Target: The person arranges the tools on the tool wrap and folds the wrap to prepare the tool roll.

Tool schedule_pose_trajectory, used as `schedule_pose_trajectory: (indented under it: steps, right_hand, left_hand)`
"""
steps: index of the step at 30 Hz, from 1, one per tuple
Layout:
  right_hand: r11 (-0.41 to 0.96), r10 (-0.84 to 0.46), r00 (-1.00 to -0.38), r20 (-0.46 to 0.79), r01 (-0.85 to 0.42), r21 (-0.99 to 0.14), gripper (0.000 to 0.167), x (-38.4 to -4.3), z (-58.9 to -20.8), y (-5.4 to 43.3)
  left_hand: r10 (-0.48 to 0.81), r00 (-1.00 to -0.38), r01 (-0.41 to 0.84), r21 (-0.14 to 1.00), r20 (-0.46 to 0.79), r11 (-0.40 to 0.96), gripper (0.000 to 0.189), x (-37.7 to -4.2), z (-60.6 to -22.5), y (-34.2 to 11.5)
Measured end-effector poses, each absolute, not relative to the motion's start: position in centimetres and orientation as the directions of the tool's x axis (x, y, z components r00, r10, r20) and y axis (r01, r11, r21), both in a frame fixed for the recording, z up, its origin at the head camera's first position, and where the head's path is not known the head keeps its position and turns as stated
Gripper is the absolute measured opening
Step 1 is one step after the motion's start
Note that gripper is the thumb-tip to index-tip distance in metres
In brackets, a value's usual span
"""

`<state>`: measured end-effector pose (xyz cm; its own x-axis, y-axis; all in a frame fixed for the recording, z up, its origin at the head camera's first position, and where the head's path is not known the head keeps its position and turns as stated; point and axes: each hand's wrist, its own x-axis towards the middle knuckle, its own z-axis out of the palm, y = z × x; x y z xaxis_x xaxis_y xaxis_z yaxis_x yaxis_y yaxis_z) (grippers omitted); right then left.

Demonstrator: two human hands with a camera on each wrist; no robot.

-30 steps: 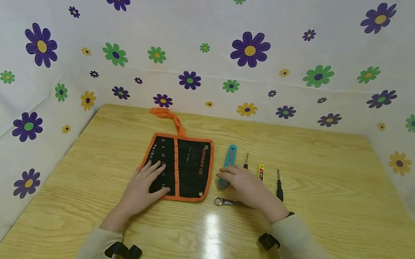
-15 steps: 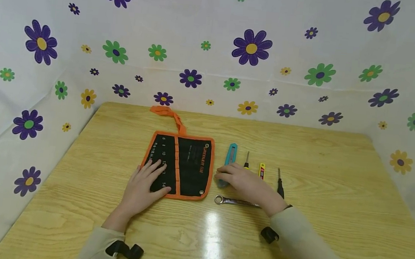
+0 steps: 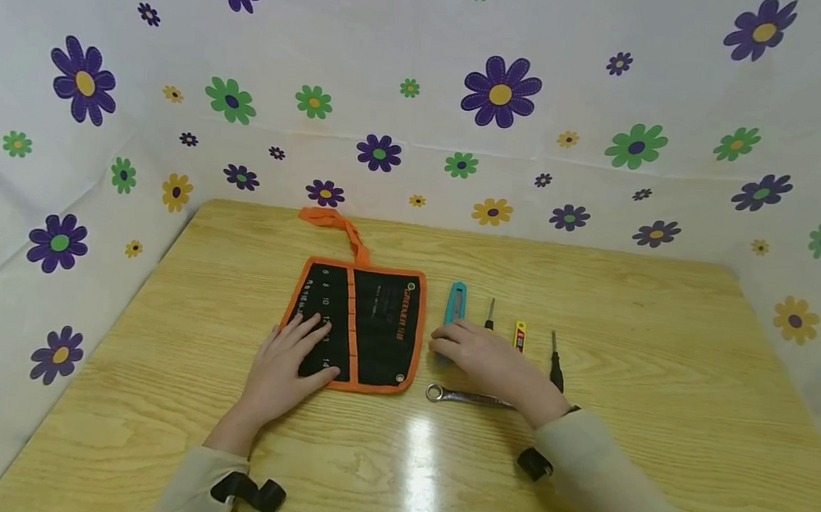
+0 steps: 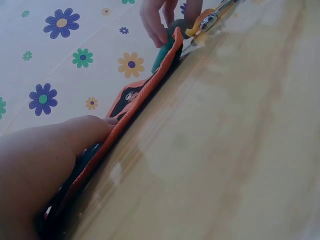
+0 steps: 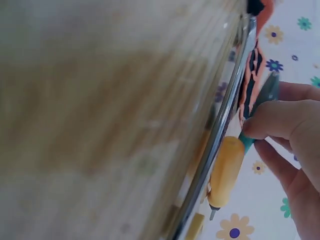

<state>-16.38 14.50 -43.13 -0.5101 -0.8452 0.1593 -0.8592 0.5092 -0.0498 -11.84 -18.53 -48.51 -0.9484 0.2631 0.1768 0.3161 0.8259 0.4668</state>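
My left hand [image 3: 284,372] lies with spread fingers on a black tool pouch [image 3: 382,332] edged in orange, printed with size numbers along its left part. In the left wrist view the thumb rests on the pouch's edge. My right hand [image 3: 492,363] reaches over a teal utility knife [image 3: 456,300] just right of the pouch. The right wrist view shows thumb and fingers pinching the knife [image 5: 266,94] near its dark grey end. Under the right hand, the yellow-handled screwdriver [image 5: 227,172] is mostly hidden in the head view, where its shaft points away from me.
A combination wrench [image 3: 467,397] lies crosswise in front of the right hand, its far end hidden under the wrist. Beyond the hand are a yellow item with a red label [image 3: 520,337] and a black screwdriver [image 3: 555,369]. The pouch's orange strap [image 3: 346,229] trails toward the flowered backdrop [image 3: 423,125].
The head view has tilted slightly. My right hand has shifted a little and now covers more of the knife's near end. The left hand keeps its place on the pouch.
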Motion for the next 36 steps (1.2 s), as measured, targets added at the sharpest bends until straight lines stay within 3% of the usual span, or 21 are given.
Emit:
schedule_pose_trajectory:
  steps: [7, 11, 17, 22, 27, 36]
  right_hand:
    - [0.503, -0.754, -0.53, 0.389, -0.846, -0.177, 0.046, -15.2, -42.7, 15.0]
    - [0.528, -0.636, -0.616, 0.465, -0.787, -0.32, 0.045, -14.7, -42.7, 15.5]
    - [0.478, -0.445, -0.793, 0.417, -0.604, -0.638, 0.049, -14.0, -42.9, 16.6]
    - [0.351, -0.279, -0.893, 0.353, -0.437, -0.828, 0.048, -13.5, -42.9, 17.3]
    - [0.21, -0.177, -0.938, 0.298, -0.332, -0.92, 0.046, -13.3, -43.1, 17.6]
    - [-0.033, -0.147, -0.95, 0.277, -0.275, -0.961, 0.043, -12.5, -43.2, 17.3]
  left_hand:
    - [0.268, -0.947, 0.32, 0.464, 0.176, 0.826, 0.073, -11.9, -48.6, -18.7]
    - [0.265, -0.949, 0.315, 0.466, 0.171, 0.827, 0.072, -11.9, -48.6, -18.7]
    - [0.267, -0.95, 0.312, 0.464, 0.162, 0.829, 0.073, -11.9, -48.6, -18.7]
    - [0.27, -0.95, 0.313, 0.465, 0.159, 0.828, 0.072, -12.0, -48.6, -18.7]
    - [0.271, -0.95, 0.313, 0.464, 0.157, 0.829, 0.072, -12.0, -48.7, -18.7]
    - [0.267, -0.945, 0.326, 0.466, 0.188, 0.823, 0.073, -11.9, -48.7, -18.6]
